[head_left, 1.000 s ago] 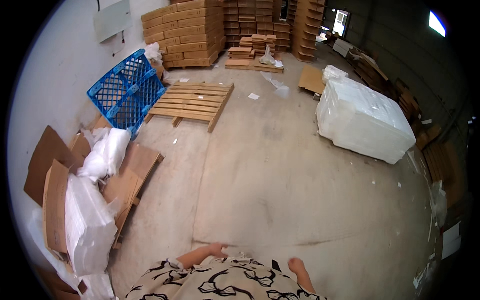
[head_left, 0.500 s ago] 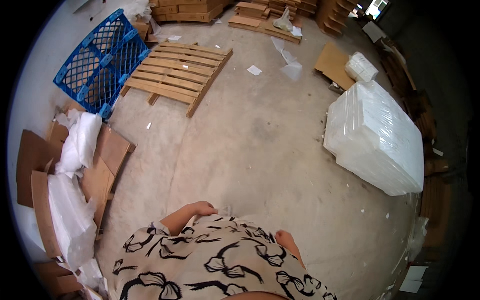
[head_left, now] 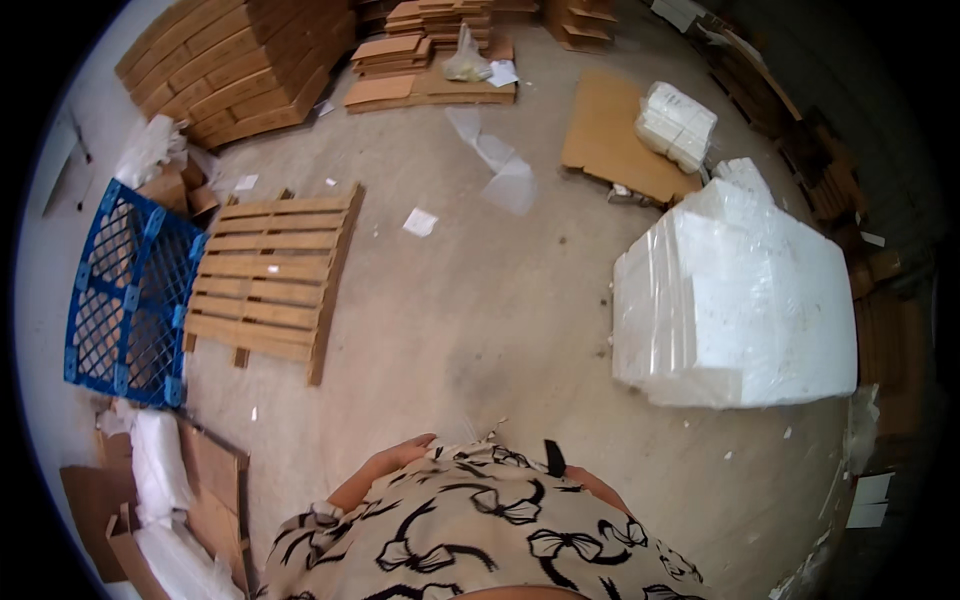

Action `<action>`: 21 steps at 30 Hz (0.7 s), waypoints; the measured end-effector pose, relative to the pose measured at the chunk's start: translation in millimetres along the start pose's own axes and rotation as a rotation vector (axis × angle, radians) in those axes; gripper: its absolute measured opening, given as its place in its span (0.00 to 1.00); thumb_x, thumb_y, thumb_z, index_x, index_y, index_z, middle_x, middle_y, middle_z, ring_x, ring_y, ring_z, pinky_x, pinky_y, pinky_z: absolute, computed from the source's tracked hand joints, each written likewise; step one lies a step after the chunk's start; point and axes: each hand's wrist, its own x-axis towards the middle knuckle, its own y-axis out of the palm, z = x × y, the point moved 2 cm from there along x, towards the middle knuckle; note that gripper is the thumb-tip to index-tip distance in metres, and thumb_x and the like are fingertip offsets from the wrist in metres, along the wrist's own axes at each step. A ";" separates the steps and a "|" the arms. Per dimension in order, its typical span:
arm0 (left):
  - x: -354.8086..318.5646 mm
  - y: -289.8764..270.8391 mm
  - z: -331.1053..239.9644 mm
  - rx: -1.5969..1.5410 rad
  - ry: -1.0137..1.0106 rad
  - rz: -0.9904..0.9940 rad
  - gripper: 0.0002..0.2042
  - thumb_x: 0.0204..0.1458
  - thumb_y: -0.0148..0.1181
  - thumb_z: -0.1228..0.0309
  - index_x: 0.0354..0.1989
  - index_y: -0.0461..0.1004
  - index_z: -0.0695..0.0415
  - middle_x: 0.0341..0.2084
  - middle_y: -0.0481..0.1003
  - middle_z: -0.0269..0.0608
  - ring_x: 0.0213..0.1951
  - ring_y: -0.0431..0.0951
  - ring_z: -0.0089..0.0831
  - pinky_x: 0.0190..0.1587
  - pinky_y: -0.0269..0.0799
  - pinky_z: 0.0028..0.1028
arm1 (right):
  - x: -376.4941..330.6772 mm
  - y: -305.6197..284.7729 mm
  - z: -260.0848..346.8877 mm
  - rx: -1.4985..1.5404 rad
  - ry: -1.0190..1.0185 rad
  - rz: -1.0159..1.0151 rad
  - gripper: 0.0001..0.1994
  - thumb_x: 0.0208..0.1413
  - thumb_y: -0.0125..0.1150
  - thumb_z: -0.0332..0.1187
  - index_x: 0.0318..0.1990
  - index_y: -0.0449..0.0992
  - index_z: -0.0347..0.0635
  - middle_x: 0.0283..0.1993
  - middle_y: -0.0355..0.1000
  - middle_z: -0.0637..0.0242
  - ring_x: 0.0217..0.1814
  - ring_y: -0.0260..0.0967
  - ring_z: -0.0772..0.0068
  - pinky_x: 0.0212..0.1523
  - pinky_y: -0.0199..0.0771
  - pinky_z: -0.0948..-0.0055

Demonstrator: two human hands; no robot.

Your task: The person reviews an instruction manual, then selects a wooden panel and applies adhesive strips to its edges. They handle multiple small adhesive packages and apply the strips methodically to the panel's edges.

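My left hand (head_left: 412, 447) shows at the bottom centre, pressed against the front of my bow-patterned shirt (head_left: 480, 530). Its fingers are tucked under the cloth, so I cannot tell whether it holds anything. Only a strip of my right hand (head_left: 593, 486) shows at the shirt's right edge, with its fingers hidden. A small black object (head_left: 553, 457) sticks up from the shirt between the two hands. Bare concrete floor (head_left: 480, 340) lies in front of me, and neither hand touches anything on it.
A large plastic-wrapped white block (head_left: 740, 300) stands to the right. A wooden pallet (head_left: 265, 280) and a blue plastic pallet (head_left: 125, 295) lie to the left. Stacked cardboard (head_left: 240, 70) is at the back, with loose cardboard and plastic bags (head_left: 160, 480) at the lower left.
The view has tilted down and swung right: the pallets slid toward the left, the white block moved nearer the middle right, and more of my shirt shows. Both hands stay against my body.
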 end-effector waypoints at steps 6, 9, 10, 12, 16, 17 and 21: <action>151.6 -172.7 -85.3 -0.071 0.015 -0.137 0.29 0.45 0.53 0.62 0.57 0.61 0.60 0.54 0.64 0.52 0.57 0.61 0.42 0.59 0.54 0.33 | 122.6 -153.3 188.1 -0.133 -0.178 -0.100 0.19 0.56 0.47 0.43 0.52 0.66 0.44 0.48 0.69 0.57 0.45 0.69 0.58 0.41 0.69 0.64; 202.0 -241.8 -225.0 0.022 -0.111 -0.147 0.30 0.40 0.56 0.62 0.55 0.63 0.58 0.51 0.67 0.50 0.53 0.65 0.40 0.56 0.59 0.33 | 169.3 -226.4 232.5 -0.120 -0.175 -0.253 0.18 0.56 0.49 0.43 0.51 0.66 0.46 0.47 0.69 0.55 0.46 0.68 0.54 0.42 0.68 0.62; 221.5 -262.2 -267.0 0.094 -0.154 -0.113 0.30 0.39 0.57 0.61 0.55 0.63 0.58 0.51 0.67 0.50 0.53 0.65 0.40 0.55 0.60 0.33 | 181.7 -249.8 252.2 -0.120 -0.176 -0.302 0.18 0.55 0.50 0.42 0.51 0.66 0.46 0.47 0.69 0.55 0.47 0.68 0.53 0.43 0.68 0.61; 249.4 -305.4 -330.3 0.258 -0.282 -0.040 0.31 0.37 0.58 0.60 0.55 0.64 0.56 0.50 0.67 0.50 0.53 0.66 0.40 0.53 0.63 0.34 | 195.1 -290.2 289.0 -0.098 -0.115 -0.361 0.17 0.55 0.51 0.42 0.50 0.66 0.47 0.47 0.70 0.53 0.48 0.68 0.51 0.44 0.68 0.59; 337.4 -393.3 -390.5 0.229 -0.129 0.115 0.32 0.39 0.59 0.54 0.54 0.66 0.57 0.51 0.67 0.51 0.53 0.66 0.41 0.52 0.63 0.35 | 232.1 -398.7 383.0 -0.094 0.008 -0.426 0.17 0.53 0.53 0.41 0.49 0.66 0.49 0.44 0.71 0.54 0.47 0.68 0.49 0.44 0.67 0.59; 383.5 -430.6 -388.4 0.469 0.065 0.228 0.32 0.43 0.57 0.54 0.56 0.62 0.58 0.49 0.68 0.50 0.51 0.67 0.38 0.51 0.64 0.34 | 286.2 -424.1 371.4 -0.081 -0.118 -0.497 0.17 0.53 0.54 0.44 0.48 0.67 0.49 0.44 0.71 0.55 0.45 0.69 0.53 0.43 0.68 0.61; 465.7 -490.4 -483.1 0.361 -0.022 0.222 0.32 0.44 0.57 0.55 0.57 0.61 0.58 0.49 0.68 0.50 0.50 0.68 0.37 0.51 0.64 0.33 | 379.6 -548.4 444.9 0.165 -0.345 -0.464 0.16 0.50 0.58 0.34 0.47 0.68 0.48 0.41 0.71 0.58 0.44 0.69 0.56 0.43 0.67 0.66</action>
